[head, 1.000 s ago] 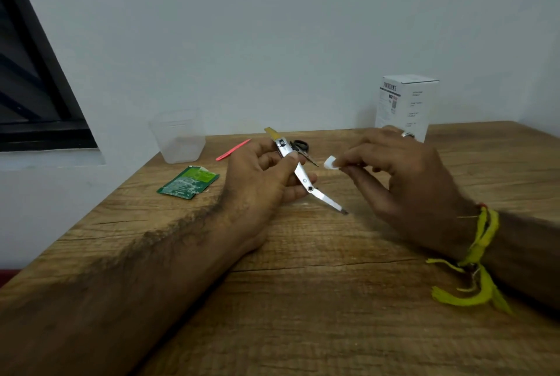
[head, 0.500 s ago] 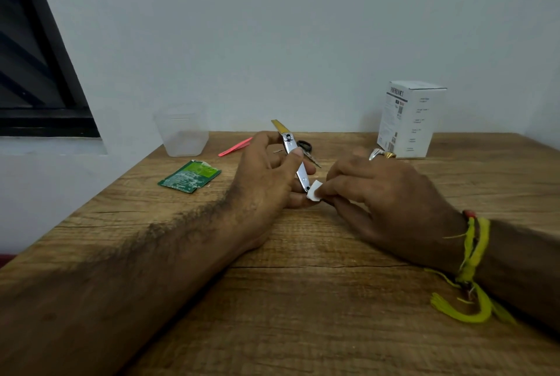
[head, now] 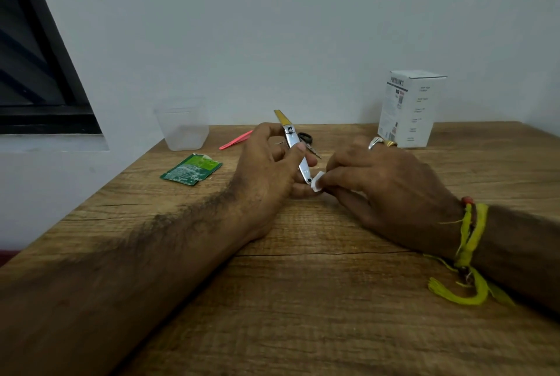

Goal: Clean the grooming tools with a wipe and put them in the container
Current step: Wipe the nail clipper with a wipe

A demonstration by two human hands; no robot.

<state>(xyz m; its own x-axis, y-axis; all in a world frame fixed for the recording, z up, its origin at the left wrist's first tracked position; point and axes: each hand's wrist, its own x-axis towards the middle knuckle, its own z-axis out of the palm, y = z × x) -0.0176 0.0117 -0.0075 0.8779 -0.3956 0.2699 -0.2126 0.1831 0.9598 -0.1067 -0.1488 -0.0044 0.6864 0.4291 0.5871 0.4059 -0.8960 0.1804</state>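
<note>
The left hand [head: 269,163] holds a metal nail clipper [head: 295,148] above the wooden table [head: 303,300], thumb and curled fingers pinching its middle, the yellow-tipped end pointing up and away; the right hand [head: 381,184] pinches a small folded white wipe [head: 318,181] between thumb and fingertips and presses it against the lower end of the clipper.

I think the main risk is a slip; the clipper is smooth, polished steel, narrow and long, and a damp wipe can make it slide out of the pinch and fall on the table. The wipe is very small and soft, so a finger may touch the sharp edge instead of the cloth; also it may miss the pivot, where dirt hides.

The other tools wait far behind the hands: a thin pink tool [head: 236,140], perhaps tweezers, flat and plastic-looking, and small dark scissors [head: 306,140] partly hidden by the clipper. The container [head: 183,128] is a translucent plastic cup, slightly tapered, standing at the far left near the wall; it looks empty, so most of the task seems not yet done. A torn green sachet [head: 191,169], glossy foil, lies flat near it.
</note>
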